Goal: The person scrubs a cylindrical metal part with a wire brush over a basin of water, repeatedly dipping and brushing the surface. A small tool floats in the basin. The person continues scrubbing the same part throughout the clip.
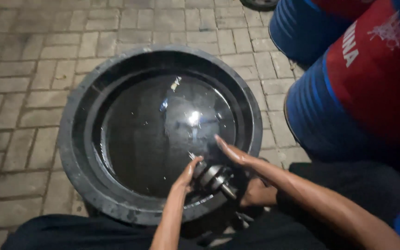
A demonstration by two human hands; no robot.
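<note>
Grey paving bricks (24, 69) cover the ground, dimly lit, and a wide black basin (77, 153) sits on them, filled with dark liquid (163, 139) that reflects a bright light. Two blue and red drums (362, 92) lie on their sides just to the right of the basin, close to its rim.

At the near edge of the basin, a metal engine part (215, 177) with round, stepped sections and a short shaft end rests just above the liquid. The left hand (187, 175) has its fingers curled against the left side of this part, gripping it as far as can be seen. The right hand (232, 152) is held open and flat, fingers stretched together over the part and wet, with nothing in its grasp. Below the part, a knee or foot shows against dark trousers (348, 185), though it is too dim to tell which.
</note>
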